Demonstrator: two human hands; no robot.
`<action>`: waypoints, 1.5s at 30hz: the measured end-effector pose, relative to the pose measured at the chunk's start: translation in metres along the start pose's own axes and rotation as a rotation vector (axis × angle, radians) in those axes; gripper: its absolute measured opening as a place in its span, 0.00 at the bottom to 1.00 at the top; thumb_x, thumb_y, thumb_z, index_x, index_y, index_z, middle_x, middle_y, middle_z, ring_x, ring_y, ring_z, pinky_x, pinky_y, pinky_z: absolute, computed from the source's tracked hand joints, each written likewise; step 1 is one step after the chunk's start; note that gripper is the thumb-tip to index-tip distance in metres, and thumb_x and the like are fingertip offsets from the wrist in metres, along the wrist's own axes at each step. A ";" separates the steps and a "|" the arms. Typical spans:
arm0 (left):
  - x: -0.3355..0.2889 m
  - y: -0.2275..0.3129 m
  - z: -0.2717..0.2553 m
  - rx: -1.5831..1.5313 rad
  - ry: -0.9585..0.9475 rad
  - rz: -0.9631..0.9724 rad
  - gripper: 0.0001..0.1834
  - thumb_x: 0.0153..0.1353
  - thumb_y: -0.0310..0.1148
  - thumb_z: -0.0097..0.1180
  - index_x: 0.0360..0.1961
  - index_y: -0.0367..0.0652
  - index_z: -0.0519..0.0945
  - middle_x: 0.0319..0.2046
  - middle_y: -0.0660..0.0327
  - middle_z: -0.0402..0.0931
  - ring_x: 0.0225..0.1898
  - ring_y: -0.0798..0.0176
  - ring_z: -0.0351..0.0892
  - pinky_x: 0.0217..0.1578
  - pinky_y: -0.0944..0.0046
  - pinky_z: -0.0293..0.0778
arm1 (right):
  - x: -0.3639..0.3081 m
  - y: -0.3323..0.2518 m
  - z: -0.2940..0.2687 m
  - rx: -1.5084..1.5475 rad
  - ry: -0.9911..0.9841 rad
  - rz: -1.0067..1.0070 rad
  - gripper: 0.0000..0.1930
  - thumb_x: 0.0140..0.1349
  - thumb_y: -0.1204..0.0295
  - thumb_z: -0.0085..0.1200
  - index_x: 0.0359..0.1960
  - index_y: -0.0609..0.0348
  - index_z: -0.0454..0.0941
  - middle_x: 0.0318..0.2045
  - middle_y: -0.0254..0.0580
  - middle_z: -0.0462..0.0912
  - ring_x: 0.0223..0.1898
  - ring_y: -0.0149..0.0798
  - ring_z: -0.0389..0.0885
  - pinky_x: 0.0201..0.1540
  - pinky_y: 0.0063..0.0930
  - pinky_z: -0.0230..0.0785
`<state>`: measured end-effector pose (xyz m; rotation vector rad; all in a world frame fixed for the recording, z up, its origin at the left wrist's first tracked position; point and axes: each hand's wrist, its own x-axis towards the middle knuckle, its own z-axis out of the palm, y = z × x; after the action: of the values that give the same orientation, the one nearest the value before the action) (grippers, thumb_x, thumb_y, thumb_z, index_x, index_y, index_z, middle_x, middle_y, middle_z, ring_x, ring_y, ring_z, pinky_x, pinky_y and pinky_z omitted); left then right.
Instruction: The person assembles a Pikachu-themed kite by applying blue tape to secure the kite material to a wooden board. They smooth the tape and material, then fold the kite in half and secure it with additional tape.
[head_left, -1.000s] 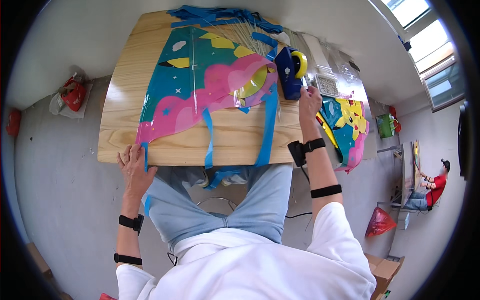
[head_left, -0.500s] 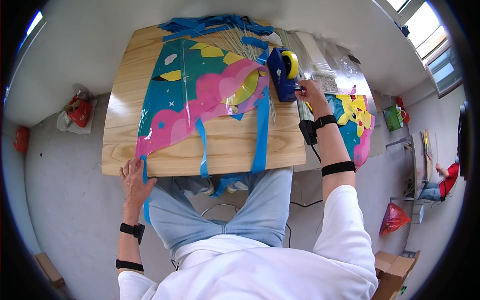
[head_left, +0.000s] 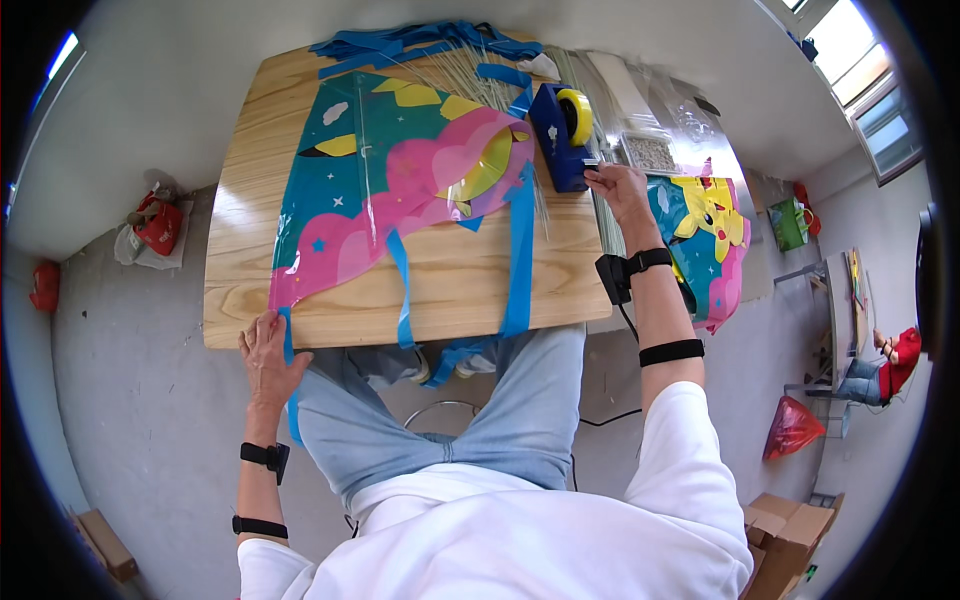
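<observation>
My left hand [head_left: 265,358] lies at the table's front left edge, fingers stretched over the pink corner of a teal and pink printed plastic kite sheet [head_left: 335,240], thumb apart. A blue ribbon strip [head_left: 293,415] hangs from that corner beside my thumb. The sheet spreads across the table, its right end curled over. My right hand [head_left: 622,190] is at the front end of a blue tape dispenser [head_left: 558,140] holding a yellow roll [head_left: 575,117]. Its fingers are pinched, apparently on the tape's end, though the tape itself is barely visible.
Blue ribbons [head_left: 405,290] hang over the front edge. More ribbons [head_left: 400,45] and thin rods [head_left: 470,80] lie at the back. Another printed sheet [head_left: 715,220] and a box of small pieces [head_left: 650,153] are right of the dispenser. A person in red [head_left: 897,360] sits far right.
The view has shifted slightly, with the table things a little higher in it. My right hand stays at the dispenser's front, its fingers slightly changed. My left hand holds its place.
</observation>
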<state>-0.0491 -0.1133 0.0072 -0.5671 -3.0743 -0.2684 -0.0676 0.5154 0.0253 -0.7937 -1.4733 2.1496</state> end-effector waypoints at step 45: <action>-0.007 0.000 0.001 -0.020 0.036 0.002 0.41 0.42 0.36 0.74 0.60 0.38 0.74 0.63 0.55 0.66 0.66 0.47 0.63 0.67 0.40 0.54 | 0.012 0.026 0.020 -1.034 0.520 0.112 0.11 0.53 0.70 0.67 0.26 0.67 0.82 0.22 0.46 0.84 0.21 0.39 0.84 0.24 0.34 0.73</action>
<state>-0.0422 -0.1155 0.0064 -0.5601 -3.0398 -0.3062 -0.0900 0.4996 0.0035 -1.6247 -2.1967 0.9563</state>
